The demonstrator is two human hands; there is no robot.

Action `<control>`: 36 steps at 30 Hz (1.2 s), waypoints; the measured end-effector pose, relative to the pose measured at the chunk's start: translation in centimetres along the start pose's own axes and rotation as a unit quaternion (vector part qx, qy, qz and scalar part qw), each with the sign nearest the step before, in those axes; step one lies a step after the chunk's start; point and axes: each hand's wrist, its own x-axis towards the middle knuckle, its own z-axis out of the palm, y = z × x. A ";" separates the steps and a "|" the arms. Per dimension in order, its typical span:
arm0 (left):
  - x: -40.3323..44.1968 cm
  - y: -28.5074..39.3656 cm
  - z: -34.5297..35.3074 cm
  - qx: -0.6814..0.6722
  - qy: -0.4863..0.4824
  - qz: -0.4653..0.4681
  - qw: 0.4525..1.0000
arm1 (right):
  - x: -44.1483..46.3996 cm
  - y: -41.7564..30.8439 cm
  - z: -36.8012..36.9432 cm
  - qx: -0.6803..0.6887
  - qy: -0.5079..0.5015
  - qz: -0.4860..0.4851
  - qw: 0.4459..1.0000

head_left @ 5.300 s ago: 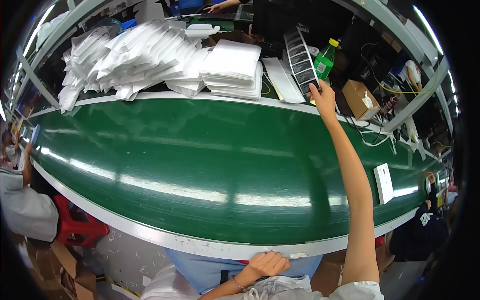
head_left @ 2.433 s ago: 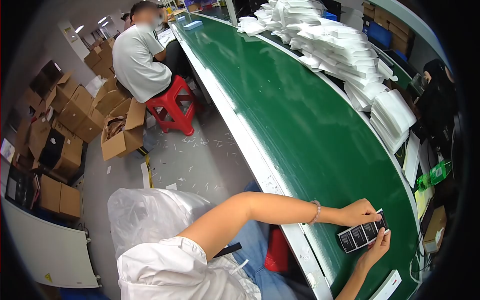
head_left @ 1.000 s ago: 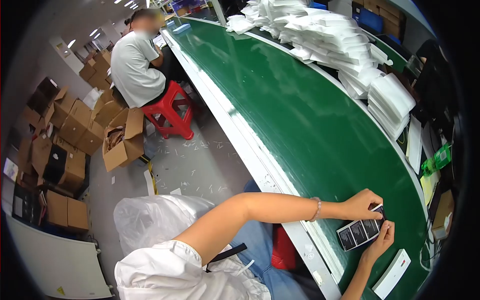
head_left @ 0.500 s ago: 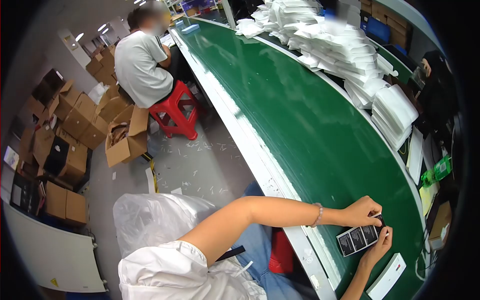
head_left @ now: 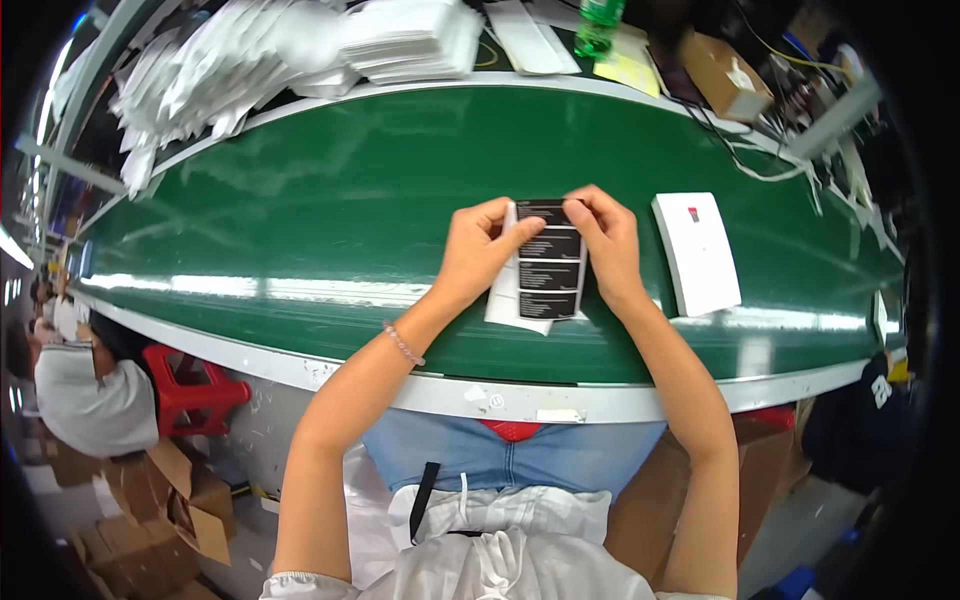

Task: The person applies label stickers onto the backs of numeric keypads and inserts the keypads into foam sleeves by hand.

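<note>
A sheet of black labels (head_left: 548, 272) with small white print hangs between my hands over the green work surface (head_left: 400, 160). My left hand (head_left: 477, 250) pinches its upper left side, thumb lying across the front. At the top right corner, my right hand (head_left: 612, 245) grips it with thumb and fingers. White paper (head_left: 503, 300) shows behind the sheet's left edge, and I cannot tell whether it is part of it. To the right of my right hand lies a white box (head_left: 697, 255) with a small red mark.
Stacked white sheets (head_left: 410, 40) line the far edge on the left. Behind the belt stand a green bottle (head_left: 598, 28) and an open cardboard box (head_left: 725, 80), with cables nearby. At far left, a person sits beside a red stool (head_left: 190, 390).
My view has swung from the left to straight ahead and down. Both hands still hold the label sheet, which now hangs upright in front of me, with white paper visible behind it.
</note>
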 end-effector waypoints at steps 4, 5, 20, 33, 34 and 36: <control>0.5 -0.9 -0.8 0.138 0.055 0.056 0.987 | 0.3 1.6 0.1 0.084 0.016 -0.016 0.996; 0.2 -0.9 -0.9 0.158 0.084 0.021 0.984 | 0.2 1.6 0.1 0.022 0.015 0.008 1.000; 0.8 -0.9 -1.1 0.056 0.036 -0.012 0.998 | 0.3 2.5 0.7 0.104 0.066 -0.104 0.987; 0.0 1.0 1.3 0.183 0.114 -0.030 0.976 | -0.6 1.5 0.6 -0.002 0.105 -0.038 0.994; 0.3 0.3 1.2 0.147 0.117 0.000 0.982 | -0.2 1.9 0.3 0.005 0.090 -0.037 0.995; 0.6 -0.4 0.4 0.222 0.084 0.084 0.968 | -0.1 0.6 0.0 -0.095 0.080 -0.037 0.992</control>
